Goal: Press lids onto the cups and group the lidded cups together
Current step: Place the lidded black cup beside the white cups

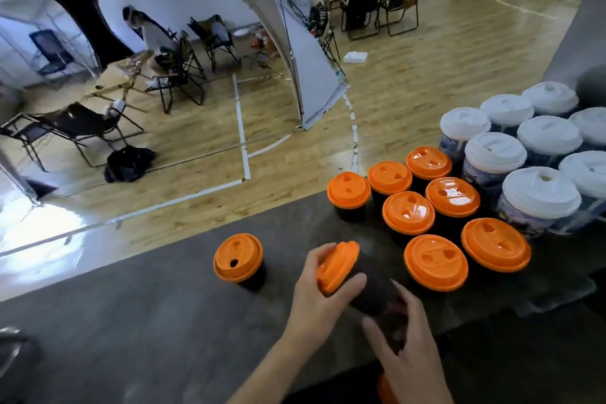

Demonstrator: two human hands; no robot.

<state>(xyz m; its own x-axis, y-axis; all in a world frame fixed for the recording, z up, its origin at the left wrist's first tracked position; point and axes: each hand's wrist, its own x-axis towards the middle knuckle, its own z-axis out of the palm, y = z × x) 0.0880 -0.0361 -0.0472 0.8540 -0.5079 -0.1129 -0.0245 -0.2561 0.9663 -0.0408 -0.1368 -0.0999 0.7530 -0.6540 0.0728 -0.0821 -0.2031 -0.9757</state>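
Observation:
Over the dark countertop (pixel 164 331) I hold a dark cup (pixel 377 295) tilted, its orange lid (pixel 337 267) pointing up and left. My left hand (pixel 319 298) grips the lid's rim, thumb and fingers curled round it. My right hand (pixel 406 351) holds the cup's base from below and right. One lidded orange cup (pixel 238 262) stands alone to the left. A cluster of several orange-lidded cups (pixel 436 262) stands to the right, and behind it a group of several white-lidded cups (pixel 541 192).
The counter's far edge runs diagonally from lower left to upper right, with a wooden floor beyond it. Folding chairs, a tent and seated people are far off. Something orange (pixel 385 389) shows below my right wrist.

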